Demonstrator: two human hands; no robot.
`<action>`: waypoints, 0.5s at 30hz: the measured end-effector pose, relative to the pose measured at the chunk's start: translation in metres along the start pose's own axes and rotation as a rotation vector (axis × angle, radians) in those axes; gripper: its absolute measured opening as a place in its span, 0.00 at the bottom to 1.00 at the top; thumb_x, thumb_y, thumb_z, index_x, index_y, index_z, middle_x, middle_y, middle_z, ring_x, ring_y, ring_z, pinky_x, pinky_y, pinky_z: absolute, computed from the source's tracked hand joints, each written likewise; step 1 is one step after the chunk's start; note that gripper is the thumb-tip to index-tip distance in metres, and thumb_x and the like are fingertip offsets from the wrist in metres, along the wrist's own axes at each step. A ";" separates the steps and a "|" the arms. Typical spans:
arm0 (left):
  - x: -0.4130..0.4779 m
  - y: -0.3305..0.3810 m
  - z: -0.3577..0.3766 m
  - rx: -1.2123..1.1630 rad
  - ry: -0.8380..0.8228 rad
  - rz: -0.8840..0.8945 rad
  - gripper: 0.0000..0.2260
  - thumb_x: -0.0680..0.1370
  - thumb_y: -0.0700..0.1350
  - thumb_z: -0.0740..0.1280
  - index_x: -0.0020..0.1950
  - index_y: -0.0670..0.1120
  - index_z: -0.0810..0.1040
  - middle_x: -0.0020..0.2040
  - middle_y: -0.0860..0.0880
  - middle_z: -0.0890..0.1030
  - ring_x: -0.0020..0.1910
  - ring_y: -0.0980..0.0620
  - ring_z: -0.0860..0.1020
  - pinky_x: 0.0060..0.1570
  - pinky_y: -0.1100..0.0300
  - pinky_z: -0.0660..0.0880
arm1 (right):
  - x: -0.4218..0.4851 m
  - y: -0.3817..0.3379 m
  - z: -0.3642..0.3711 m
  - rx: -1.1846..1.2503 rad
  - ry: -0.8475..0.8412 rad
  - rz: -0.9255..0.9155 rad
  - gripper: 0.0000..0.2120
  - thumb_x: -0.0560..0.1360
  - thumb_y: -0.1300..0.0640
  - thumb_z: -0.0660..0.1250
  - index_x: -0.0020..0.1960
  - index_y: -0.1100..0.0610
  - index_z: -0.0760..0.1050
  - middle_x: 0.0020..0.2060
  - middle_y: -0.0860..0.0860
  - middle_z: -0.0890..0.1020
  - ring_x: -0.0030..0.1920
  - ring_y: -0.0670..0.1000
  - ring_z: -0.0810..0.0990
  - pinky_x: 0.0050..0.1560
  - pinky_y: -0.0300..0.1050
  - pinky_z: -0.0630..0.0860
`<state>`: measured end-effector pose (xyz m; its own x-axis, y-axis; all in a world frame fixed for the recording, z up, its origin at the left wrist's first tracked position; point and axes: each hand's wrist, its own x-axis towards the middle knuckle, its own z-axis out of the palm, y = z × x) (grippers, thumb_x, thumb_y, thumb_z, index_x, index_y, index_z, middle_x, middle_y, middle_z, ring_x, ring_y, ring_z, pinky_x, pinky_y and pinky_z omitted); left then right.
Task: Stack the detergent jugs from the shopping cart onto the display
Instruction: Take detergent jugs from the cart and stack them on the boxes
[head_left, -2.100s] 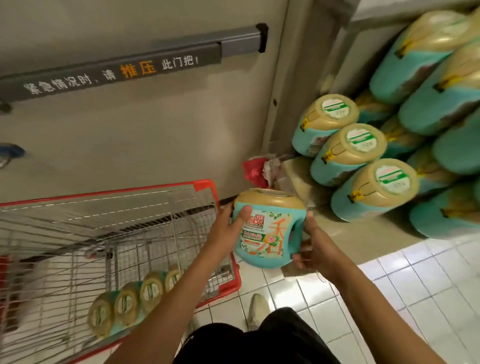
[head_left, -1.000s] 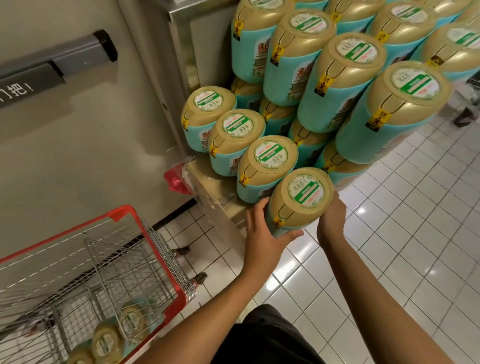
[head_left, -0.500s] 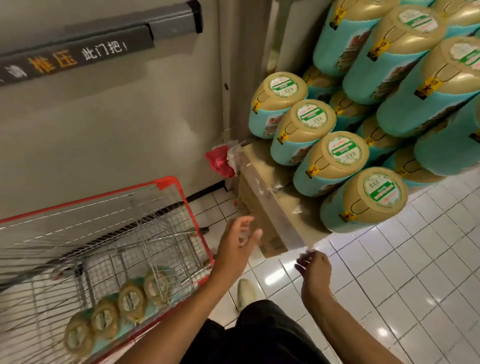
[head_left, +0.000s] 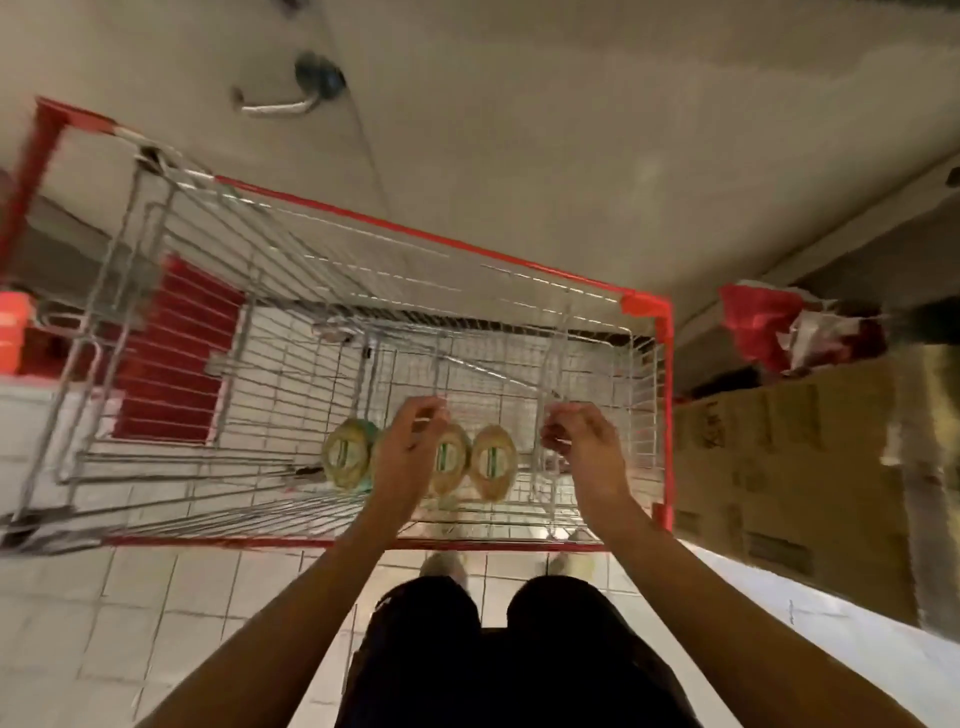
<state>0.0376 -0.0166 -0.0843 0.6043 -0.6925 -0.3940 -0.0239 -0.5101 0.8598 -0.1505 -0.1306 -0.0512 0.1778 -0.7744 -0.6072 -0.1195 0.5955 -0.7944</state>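
Three teal detergent jugs with gold caps stand in a row at the bottom of the red-rimmed wire shopping cart (head_left: 441, 244): a left jug (head_left: 347, 460), a middle jug (head_left: 451, 462) and a right jug (head_left: 492, 461). My left hand (head_left: 408, 452) hangs inside the cart over the gap between the left and middle jugs, fingers loosely bent, holding nothing. My right hand (head_left: 582, 447) hovers just right of the right jug, fingers loosely curled and empty. The stacked display is out of view.
A cardboard box (head_left: 779, 441) stands against the cart's right side, with a crumpled red bag (head_left: 763, 322) behind it. A beige door with a lever handle (head_left: 291, 101) is beyond the cart. The red seat flap (head_left: 176, 353) fills the cart's left end.
The jug I carried was set on the display and released. My view has swung from the display down into the cart, and both empty hands have come over the jugs inside.
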 end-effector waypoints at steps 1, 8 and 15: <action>0.010 -0.011 -0.018 0.000 0.032 -0.025 0.05 0.85 0.44 0.68 0.58 0.54 0.80 0.49 0.58 0.84 0.44 0.67 0.81 0.40 0.73 0.75 | 0.012 0.002 0.024 -0.040 -0.042 -0.001 0.11 0.83 0.66 0.65 0.44 0.58 0.81 0.36 0.54 0.82 0.37 0.50 0.81 0.41 0.43 0.81; 0.080 -0.102 -0.099 0.024 0.172 -0.431 0.09 0.86 0.44 0.64 0.59 0.39 0.79 0.53 0.37 0.83 0.53 0.38 0.82 0.55 0.43 0.79 | 0.104 0.076 0.167 -0.516 -0.339 0.090 0.10 0.83 0.65 0.66 0.44 0.58 0.78 0.35 0.55 0.78 0.41 0.55 0.76 0.48 0.52 0.73; 0.142 -0.229 -0.106 -0.143 0.344 -0.880 0.20 0.87 0.47 0.62 0.72 0.34 0.73 0.67 0.30 0.78 0.65 0.32 0.78 0.64 0.39 0.76 | 0.201 0.194 0.257 -1.001 -0.624 0.122 0.10 0.86 0.59 0.61 0.57 0.61 0.79 0.52 0.59 0.81 0.59 0.61 0.81 0.50 0.43 0.69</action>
<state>0.2130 0.0560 -0.3029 0.5602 0.1093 -0.8211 0.6348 -0.6934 0.3408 0.1136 -0.1158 -0.3243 0.5252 -0.3206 -0.7883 -0.8301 0.0111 -0.5575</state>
